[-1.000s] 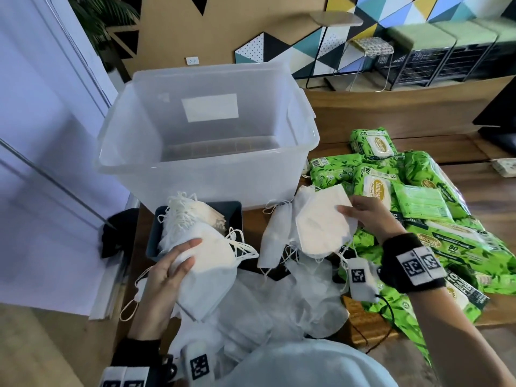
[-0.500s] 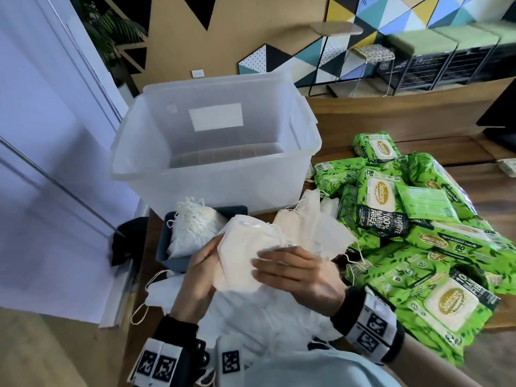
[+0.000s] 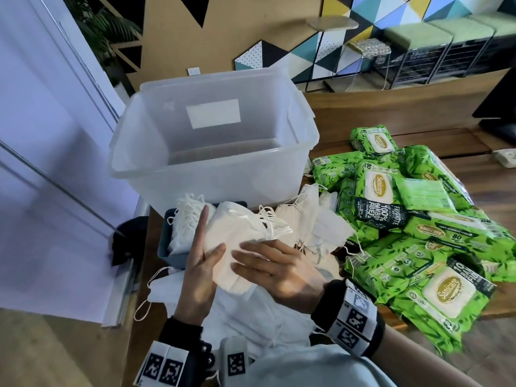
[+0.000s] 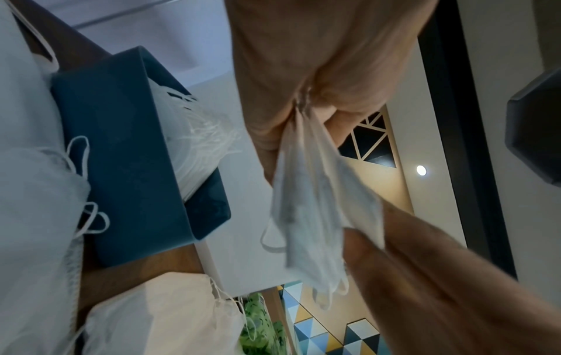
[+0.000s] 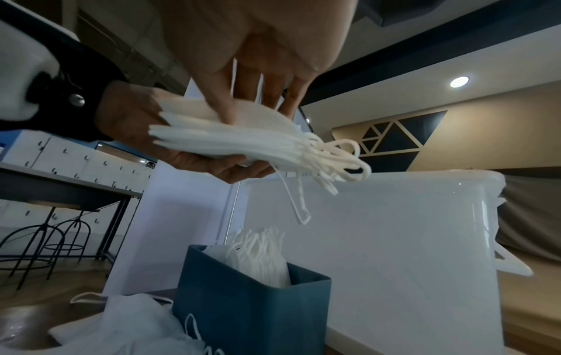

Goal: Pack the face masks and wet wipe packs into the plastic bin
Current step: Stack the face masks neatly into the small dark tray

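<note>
**Mask stack squared up between both hands in front of the bin**

Since half a second ago the two hands have drawn closer together over the white masks, and the loose bundle they held has flattened into a neater stack, with the left forefinger now pointing up along its left edge. The stack of white folded face masks (image 3: 237, 247) is held above the table, just in front of the clear rectangular plastic bin (image 3: 212, 188), not yet inside it. The left hand (image 3: 199, 263) lies under and beside the stack, palm up, thumb pressed on top and the other fingers under it, so it grips the stack. The right hand (image 3: 276, 268) lies on top with straight, spread fingers pressing down; in the right wrist view the fingertips (image 5: 224, 113) touch the upper mask while the left hand (image 5: 188, 149) supports the stack (image 5: 230, 137) from below, ear loops hanging off the far end. The left wrist view is blurred and shows masks (image 4: 315, 204) dangling between the fingers.

The bin stands open on the wooden table (image 3: 474, 191), only its bare floor showing through the walls. Just in front of it, to the left, a small dark blue box (image 3: 170, 247) holds more white masks upright with loops sticking out. Loose white masks (image 3: 315, 227) lie on the table between the hands and a heap of bright green wet wipe packs (image 3: 418, 233) on the right, some touching the packs.
</note>
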